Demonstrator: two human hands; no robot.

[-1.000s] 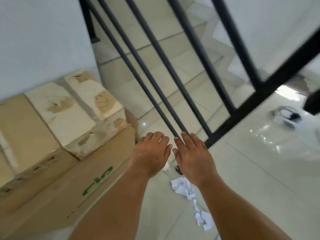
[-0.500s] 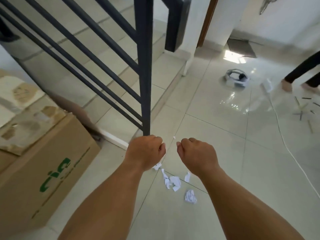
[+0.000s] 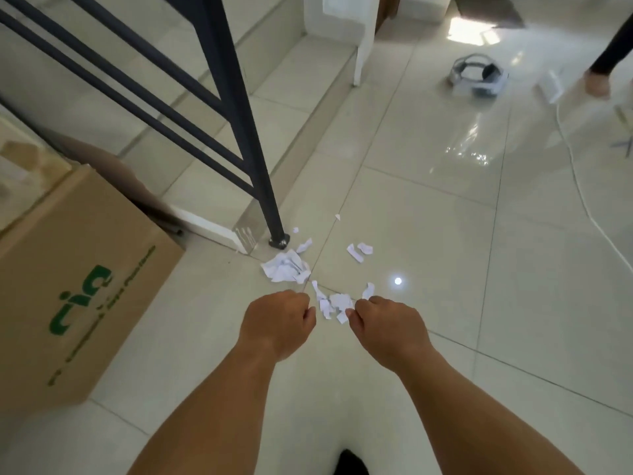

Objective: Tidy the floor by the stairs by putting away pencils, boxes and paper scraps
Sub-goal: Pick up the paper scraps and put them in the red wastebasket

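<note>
White paper scraps lie on the tiled floor by the foot of the stair railing: a crumpled wad (image 3: 284, 267), a cluster of small pieces (image 3: 337, 301) and two strips (image 3: 359, 250). My left hand (image 3: 277, 320) and my right hand (image 3: 387, 327) are stretched out side by side above the small cluster. On both hands the fingers are curled in, and nothing shows in either. A brown cardboard box (image 3: 78, 286) with green print stands on the floor at the left. Blurred thin sticks (image 3: 621, 145) lie at the right edge.
The dark railing post (image 3: 246, 132) meets the floor just behind the scraps, with the stairs beyond it. More pale boxes (image 3: 17, 166) sit behind the brown one. A white cable (image 3: 582, 197) runs down the right. A round grey object (image 3: 476, 77) and another person's foot (image 3: 597, 84) are far back.
The view has swung from the stacked boxes and railing down to the floor with the scraps. Both hands' fingers went from straight to curled.
</note>
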